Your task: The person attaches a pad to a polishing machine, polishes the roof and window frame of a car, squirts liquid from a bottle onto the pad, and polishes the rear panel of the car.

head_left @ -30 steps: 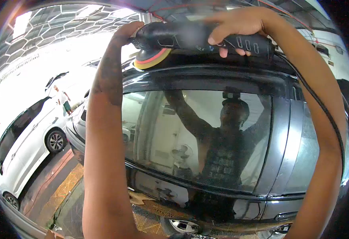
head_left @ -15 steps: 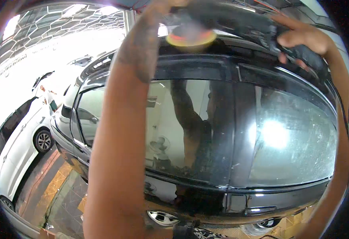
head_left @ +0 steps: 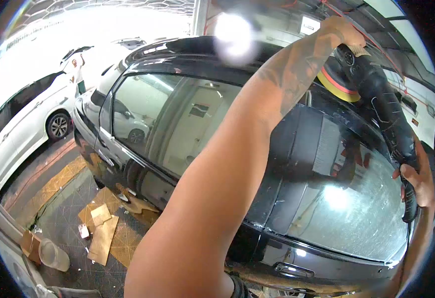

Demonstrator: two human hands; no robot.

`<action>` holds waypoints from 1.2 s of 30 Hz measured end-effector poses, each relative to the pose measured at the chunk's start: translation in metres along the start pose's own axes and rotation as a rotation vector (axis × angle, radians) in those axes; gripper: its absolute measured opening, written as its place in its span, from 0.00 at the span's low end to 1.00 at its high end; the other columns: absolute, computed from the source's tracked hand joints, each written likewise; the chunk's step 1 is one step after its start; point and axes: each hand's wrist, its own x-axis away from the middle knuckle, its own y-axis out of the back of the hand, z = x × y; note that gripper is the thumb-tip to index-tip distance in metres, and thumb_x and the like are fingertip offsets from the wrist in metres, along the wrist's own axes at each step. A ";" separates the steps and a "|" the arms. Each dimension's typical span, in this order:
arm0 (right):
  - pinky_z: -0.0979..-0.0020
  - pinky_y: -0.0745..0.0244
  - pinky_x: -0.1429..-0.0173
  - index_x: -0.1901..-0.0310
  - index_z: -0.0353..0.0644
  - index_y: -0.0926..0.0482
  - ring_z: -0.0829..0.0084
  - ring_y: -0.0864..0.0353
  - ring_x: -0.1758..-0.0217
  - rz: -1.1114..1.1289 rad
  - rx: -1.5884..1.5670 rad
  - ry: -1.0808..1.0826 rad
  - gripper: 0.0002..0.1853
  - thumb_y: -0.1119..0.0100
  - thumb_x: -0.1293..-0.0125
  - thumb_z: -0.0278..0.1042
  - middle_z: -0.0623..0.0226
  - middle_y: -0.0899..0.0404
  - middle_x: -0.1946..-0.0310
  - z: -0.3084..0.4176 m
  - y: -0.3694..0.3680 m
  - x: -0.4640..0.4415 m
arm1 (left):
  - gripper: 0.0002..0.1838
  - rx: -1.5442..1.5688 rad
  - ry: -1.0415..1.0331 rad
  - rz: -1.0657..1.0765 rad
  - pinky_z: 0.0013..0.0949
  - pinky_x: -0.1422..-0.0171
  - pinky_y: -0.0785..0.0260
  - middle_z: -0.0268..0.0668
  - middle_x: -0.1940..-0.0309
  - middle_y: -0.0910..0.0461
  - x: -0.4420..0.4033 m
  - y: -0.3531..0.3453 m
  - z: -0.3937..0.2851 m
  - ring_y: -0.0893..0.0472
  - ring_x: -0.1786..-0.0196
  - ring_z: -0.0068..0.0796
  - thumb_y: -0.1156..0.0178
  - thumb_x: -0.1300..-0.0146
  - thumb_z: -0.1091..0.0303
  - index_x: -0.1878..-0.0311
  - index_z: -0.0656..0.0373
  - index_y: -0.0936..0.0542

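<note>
In the head view, guides a polisher (head_left: 391, 107) along the roof edge of a black car (head_left: 287, 169) with both arms raised. Folds the left hand (head_left: 344, 32) over the polisher's head, fingers closed down on it, tips partly lost from sight. Wraps the right hand (head_left: 419, 185) around the rear handle, thumb and fingers curled about it. Holds the yellow-rimmed pad (head_left: 338, 85) by the roof edge, above the right-hand window (head_left: 347, 213); cannot tell from this angle whether touching the paint or spinning. Appears, by judgement, partway through the work: glossy on the visible roof, yet pale with streaks and specks across the right-hand window. Cannot tell how much of the roof is done, seeing too little of the far side.

Compared with half a second ago, swings the polisher from top middle to upper right, from gently sloped to steeply slanted. Now stretches the left forearm (head_left: 297, 69) diagonally across the car. Brings into sight a bucket (head_left: 54, 256) and cardboard (head_left: 103, 241) on the floor. Shares the scene with a person (head_left: 78, 75) beside a white car (head_left: 33, 116).
</note>
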 end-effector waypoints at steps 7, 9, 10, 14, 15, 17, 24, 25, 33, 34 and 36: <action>0.77 0.23 0.80 0.21 0.47 0.46 0.74 0.19 0.67 0.163 -0.075 0.114 0.51 0.27 0.41 0.47 0.59 0.22 0.47 0.071 -0.078 -0.039 | 0.37 -0.011 0.442 -0.252 0.39 0.43 0.22 0.42 0.51 0.12 0.102 0.110 0.053 0.13 0.47 0.39 0.29 0.58 0.37 0.50 0.56 0.12; 0.77 0.24 0.80 0.20 0.48 0.46 0.74 0.19 0.67 0.158 0.010 0.137 0.50 0.28 0.40 0.48 0.59 0.22 0.47 0.097 -0.105 -0.052 | 0.35 -0.015 0.486 -0.303 0.38 0.44 0.22 0.40 0.52 0.12 0.122 0.136 0.078 0.13 0.48 0.37 0.29 0.57 0.38 0.51 0.54 0.11; 0.77 0.24 0.80 0.20 0.49 0.46 0.75 0.19 0.67 0.146 0.040 0.151 0.50 0.29 0.39 0.49 0.59 0.22 0.48 0.108 -0.119 -0.057 | 0.34 -0.018 0.506 -0.327 0.38 0.45 0.22 0.39 0.52 0.12 0.134 0.150 0.091 0.13 0.48 0.35 0.29 0.57 0.38 0.52 0.53 0.11; 0.76 0.26 0.78 0.20 0.51 0.46 0.75 0.19 0.66 0.126 0.119 0.103 0.50 0.29 0.39 0.51 0.61 0.20 0.54 0.160 -0.181 -0.072 | 0.31 -0.071 0.607 -0.383 0.39 0.46 0.22 0.37 0.54 0.12 0.151 0.183 0.174 0.13 0.50 0.36 0.29 0.56 0.38 0.54 0.51 0.11; 0.76 0.26 0.78 0.20 0.51 0.46 0.74 0.18 0.66 0.118 0.119 0.108 0.50 0.29 0.39 0.51 0.61 0.19 0.56 0.171 -0.199 -0.076 | 0.30 -0.106 0.651 -0.402 0.42 0.45 0.23 0.38 0.55 0.12 0.136 0.186 0.198 0.13 0.50 0.38 0.30 0.55 0.38 0.55 0.51 0.11; 0.77 0.29 0.81 0.20 0.53 0.46 0.78 0.24 0.77 0.041 0.100 0.164 0.48 0.32 0.38 0.52 0.63 0.21 0.64 0.191 -0.231 -0.084 | 0.29 -0.172 0.732 -0.439 0.46 0.45 0.23 0.40 0.57 0.12 0.093 0.189 0.241 0.14 0.51 0.42 0.32 0.54 0.37 0.58 0.51 0.11; 0.76 0.26 0.76 0.21 0.50 0.43 0.75 0.19 0.66 0.062 0.097 0.102 0.49 0.30 0.41 0.54 0.62 0.21 0.51 0.301 -0.318 -0.091 | 0.31 -0.015 0.341 -0.231 0.45 0.43 0.22 0.41 0.54 0.12 0.108 0.252 0.376 0.14 0.48 0.43 0.34 0.54 0.35 0.56 0.49 0.11; 0.75 0.24 0.74 0.21 0.50 0.43 0.74 0.19 0.64 0.073 0.102 0.087 0.50 0.29 0.41 0.54 0.62 0.21 0.47 0.316 -0.330 -0.090 | 0.31 0.005 0.308 -0.215 0.44 0.42 0.22 0.41 0.53 0.12 0.117 0.262 0.388 0.14 0.47 0.42 0.34 0.54 0.34 0.55 0.49 0.11; 0.74 0.25 0.75 0.20 0.54 0.44 0.74 0.20 0.67 0.143 0.105 -0.014 0.47 0.32 0.38 0.50 0.60 0.19 0.57 0.405 -0.443 -0.065 | 0.38 0.097 0.246 -0.108 0.35 0.45 0.20 0.35 0.52 0.12 0.118 0.281 0.493 0.13 0.48 0.33 0.28 0.65 0.33 0.52 0.48 0.11; 0.74 0.25 0.75 0.20 0.56 0.44 0.74 0.20 0.68 0.097 0.086 0.015 0.46 0.33 0.38 0.47 0.61 0.19 0.59 0.417 -0.462 -0.061 | 0.38 0.050 0.296 -0.100 0.36 0.45 0.20 0.35 0.52 0.12 0.132 0.291 0.497 0.13 0.48 0.33 0.28 0.65 0.33 0.53 0.48 0.10; 0.73 0.26 0.75 0.20 0.60 0.44 0.75 0.22 0.73 -0.004 -0.030 0.069 0.44 0.34 0.36 0.38 0.64 0.19 0.60 0.423 -0.497 -0.052 | 0.37 0.008 0.272 -0.180 0.36 0.44 0.20 0.35 0.52 0.12 0.158 0.305 0.508 0.13 0.49 0.34 0.28 0.66 0.33 0.54 0.47 0.10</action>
